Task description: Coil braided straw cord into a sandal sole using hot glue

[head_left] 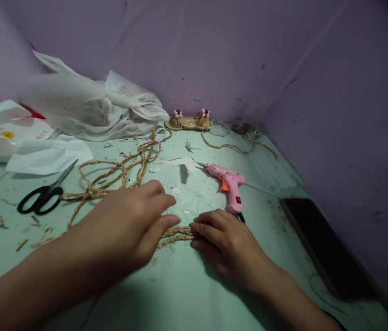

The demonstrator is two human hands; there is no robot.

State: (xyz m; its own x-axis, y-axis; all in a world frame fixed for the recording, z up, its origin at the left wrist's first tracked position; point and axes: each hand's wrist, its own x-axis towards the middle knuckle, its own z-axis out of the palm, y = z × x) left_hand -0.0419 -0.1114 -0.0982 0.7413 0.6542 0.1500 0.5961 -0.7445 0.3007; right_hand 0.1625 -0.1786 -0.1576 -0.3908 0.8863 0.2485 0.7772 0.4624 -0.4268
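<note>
Several braided strands (177, 234) lie on the green surface (166, 294), pinched by your right hand (224, 236) while your left hand (140, 216), its grip parted, hovers beside them, a pink glue gun (234, 191) beyond

From here it's dim: soft shadows pool nearer than the glue gun (233, 184), below the left hand (145, 216) and right hand (226, 236); right of it, the phone (321, 243) looks stretched and soft-edged

Purple walls (214, 59), pale green tabletop (180, 299), dim light
</note>
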